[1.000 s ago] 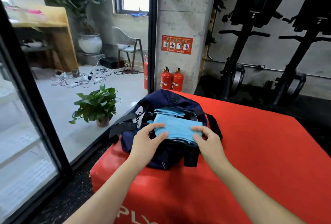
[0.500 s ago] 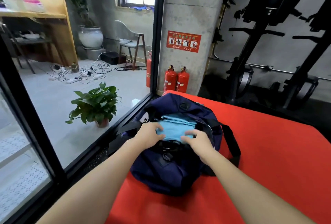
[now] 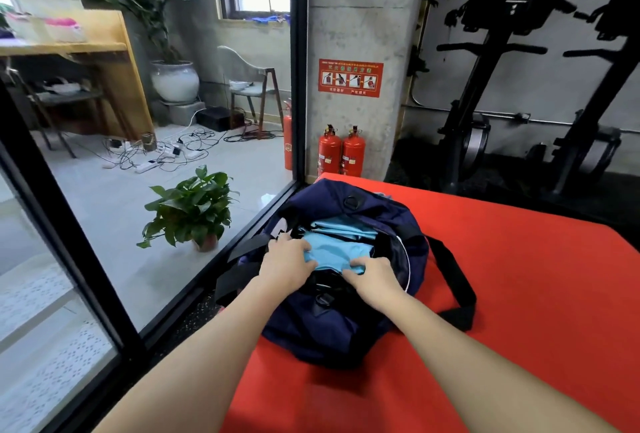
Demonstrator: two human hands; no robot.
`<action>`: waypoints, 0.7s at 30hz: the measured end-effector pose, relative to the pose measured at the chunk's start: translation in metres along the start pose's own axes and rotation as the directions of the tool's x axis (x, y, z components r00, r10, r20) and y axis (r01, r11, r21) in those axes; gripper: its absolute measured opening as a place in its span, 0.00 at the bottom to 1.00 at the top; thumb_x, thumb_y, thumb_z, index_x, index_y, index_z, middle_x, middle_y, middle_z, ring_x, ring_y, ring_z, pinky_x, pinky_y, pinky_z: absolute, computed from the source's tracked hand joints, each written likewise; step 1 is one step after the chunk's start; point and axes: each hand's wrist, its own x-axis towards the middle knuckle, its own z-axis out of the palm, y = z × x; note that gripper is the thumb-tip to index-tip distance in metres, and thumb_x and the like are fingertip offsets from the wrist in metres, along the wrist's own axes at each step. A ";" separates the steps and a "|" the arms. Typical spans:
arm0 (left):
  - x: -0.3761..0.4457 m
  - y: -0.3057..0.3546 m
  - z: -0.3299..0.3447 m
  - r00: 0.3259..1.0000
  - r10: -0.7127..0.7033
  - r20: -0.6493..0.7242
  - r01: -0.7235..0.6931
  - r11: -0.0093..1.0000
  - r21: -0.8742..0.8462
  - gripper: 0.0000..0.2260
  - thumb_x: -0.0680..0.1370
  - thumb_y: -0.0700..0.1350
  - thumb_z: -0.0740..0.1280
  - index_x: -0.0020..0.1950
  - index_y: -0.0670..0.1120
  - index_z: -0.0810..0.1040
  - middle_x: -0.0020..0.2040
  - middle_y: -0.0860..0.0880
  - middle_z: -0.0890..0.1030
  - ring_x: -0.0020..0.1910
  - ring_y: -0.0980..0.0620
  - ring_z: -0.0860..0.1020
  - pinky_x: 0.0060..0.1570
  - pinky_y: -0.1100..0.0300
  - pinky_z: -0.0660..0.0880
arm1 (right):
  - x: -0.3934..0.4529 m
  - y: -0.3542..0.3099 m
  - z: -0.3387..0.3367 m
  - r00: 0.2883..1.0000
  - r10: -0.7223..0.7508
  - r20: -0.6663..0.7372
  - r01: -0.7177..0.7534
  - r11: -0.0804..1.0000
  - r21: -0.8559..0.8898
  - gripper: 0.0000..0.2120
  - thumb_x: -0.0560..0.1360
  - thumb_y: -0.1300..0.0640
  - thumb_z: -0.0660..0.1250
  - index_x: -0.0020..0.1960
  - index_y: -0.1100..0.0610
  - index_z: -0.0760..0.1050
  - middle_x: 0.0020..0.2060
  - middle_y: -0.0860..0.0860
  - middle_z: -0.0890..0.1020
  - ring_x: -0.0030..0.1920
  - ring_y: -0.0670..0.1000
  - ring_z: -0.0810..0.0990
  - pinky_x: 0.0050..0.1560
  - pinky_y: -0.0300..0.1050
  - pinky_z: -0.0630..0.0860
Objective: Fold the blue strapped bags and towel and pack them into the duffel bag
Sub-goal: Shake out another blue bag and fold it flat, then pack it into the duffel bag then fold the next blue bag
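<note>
Lower now than half a second ago, the folded light-blue cloth point(image 3: 334, 252) sits inside the mouth of the navy duffel bag point(image 3: 332, 325), and both hands have followed it down past the zip line. Whether this piece is the towel or one of the strapped bags cannot be told; a second light-blue fold point(image 3: 343, 226) lies just beyond it, deeper in the opening. The left hand point(image 3: 289, 259) grips the cloth's near-left corner with fingers curled over its edge, while the right hand point(image 3: 372, 275) pinches the near-right corner, fingertips tucked into the fabric. The cloth's long axis runs left to right across the opening, stretching away from the fingers toward the bag's far wall, with both hands about equally near. By the look of it, the coming move is a push down and forward to seat the cloth beside the other fold. The fabric reads soft, thin and matte; the duffel is slack woven nylon with a rounded barrel shape, wide black webbing straps point(image 3: 450, 280) and a round fitting on its far end. It rests on a red padded worktop point(image 3: 540, 294), beside a black-framed glass wall point(image 3: 173, 276), with a potted plant point(image 3: 194, 211) and two red fire extinguishers point(image 3: 341, 152) beyond.
</note>
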 end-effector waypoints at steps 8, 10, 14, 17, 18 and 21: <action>-0.086 0.110 -0.016 0.913 0.277 -0.300 -0.358 0.896 -0.262 0.08 0.75 0.51 0.73 0.53 0.53 0.83 0.51 0.57 0.79 0.52 0.59 0.75 0.54 0.70 0.65 | -0.077 0.018 -0.081 0.962 -0.241 -0.131 0.242 0.970 -0.014 0.07 0.75 0.55 0.68 0.53 0.52 0.79 0.49 0.47 0.77 0.49 0.43 0.75 0.51 0.36 0.69; -0.103 0.148 -0.009 0.886 0.360 -0.293 -0.439 0.856 -0.273 0.08 0.74 0.50 0.74 0.52 0.52 0.84 0.49 0.58 0.78 0.49 0.61 0.74 0.52 0.72 0.67 | -0.095 0.038 -0.104 0.960 -0.240 -0.142 0.237 0.971 -0.038 0.06 0.72 0.50 0.65 0.47 0.48 0.78 0.45 0.47 0.79 0.46 0.43 0.75 0.48 0.37 0.68; -0.126 0.219 0.022 0.854 0.463 -0.237 -0.514 0.821 -0.249 0.07 0.74 0.50 0.74 0.51 0.54 0.84 0.48 0.57 0.78 0.47 0.59 0.74 0.52 0.62 0.72 | -0.138 0.087 -0.162 0.964 -0.181 -0.195 0.169 0.983 -0.075 0.08 0.75 0.51 0.67 0.51 0.53 0.79 0.46 0.49 0.79 0.47 0.49 0.76 0.48 0.42 0.69; -0.145 0.271 0.057 0.839 0.518 -0.168 -0.544 0.807 -0.229 0.06 0.74 0.52 0.73 0.51 0.56 0.83 0.49 0.57 0.78 0.49 0.57 0.76 0.54 0.57 0.74 | -0.173 0.134 -0.211 0.959 -0.124 -0.255 0.094 0.988 -0.126 0.09 0.76 0.56 0.68 0.55 0.58 0.81 0.50 0.53 0.83 0.52 0.53 0.79 0.51 0.45 0.70; -0.152 0.289 0.070 0.831 0.537 -0.144 -0.556 0.800 -0.225 0.06 0.74 0.52 0.72 0.51 0.56 0.83 0.49 0.57 0.78 0.50 0.57 0.76 0.54 0.56 0.75 | -0.185 0.151 -0.227 0.957 -0.096 -0.273 0.064 0.990 -0.125 0.08 0.76 0.57 0.68 0.53 0.58 0.81 0.50 0.53 0.84 0.53 0.54 0.80 0.53 0.46 0.71; -0.178 0.344 0.109 0.798 0.600 -0.060 -0.597 0.771 -0.222 0.07 0.75 0.53 0.71 0.52 0.56 0.83 0.52 0.56 0.79 0.52 0.54 0.77 0.56 0.56 0.74 | -0.224 0.210 -0.272 0.953 0.006 -0.303 -0.047 0.991 -0.127 0.08 0.73 0.56 0.67 0.49 0.56 0.82 0.48 0.54 0.85 0.52 0.55 0.82 0.54 0.49 0.75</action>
